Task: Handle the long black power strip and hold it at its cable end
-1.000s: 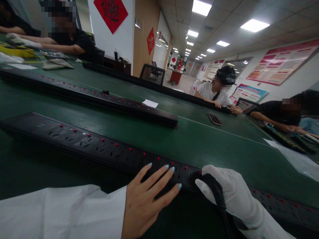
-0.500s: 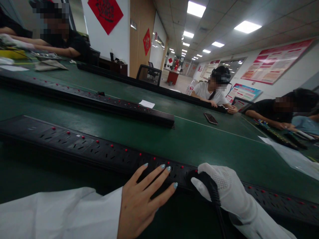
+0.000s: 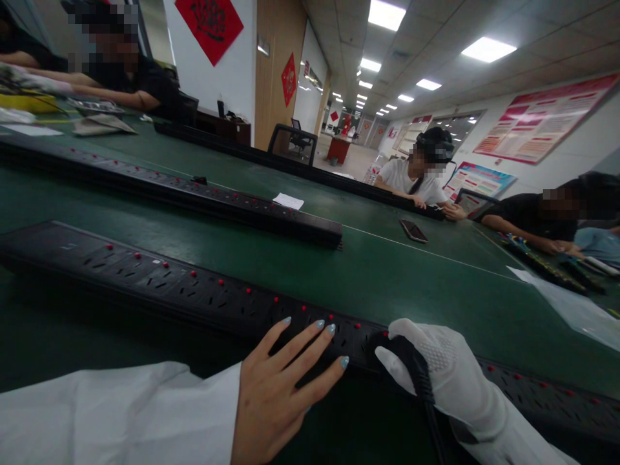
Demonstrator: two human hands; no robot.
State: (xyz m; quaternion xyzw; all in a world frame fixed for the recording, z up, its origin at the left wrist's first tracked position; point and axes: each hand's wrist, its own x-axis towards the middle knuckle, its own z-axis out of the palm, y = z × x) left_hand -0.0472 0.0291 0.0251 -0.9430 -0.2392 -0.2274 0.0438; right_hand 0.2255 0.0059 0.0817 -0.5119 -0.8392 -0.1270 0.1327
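Note:
A long black power strip (image 3: 174, 287) with a row of sockets and small red indicators lies across the near part of the green table. My left hand (image 3: 285, 384), bare and in a white sleeve, rests on it with the fingers spread. Just to its right, my right hand (image 3: 443, 365) in a white glove grips a black power plug (image 3: 409, 358) from above. The plug sits against a socket of the strip; its pins are hidden, so I cannot tell how deep they are. Its cord runs down toward the bottom edge.
A second black power strip (image 3: 208, 200) lies farther back, with a white paper slip (image 3: 289, 201) beyond it. A phone (image 3: 413, 230) and a clear plastic sheet (image 3: 566, 303) are on the table (image 3: 436, 278). Several people sit around it.
The view has shifted slightly, so everything appears a little farther right. Both hands keep their places on the strip and the plug.

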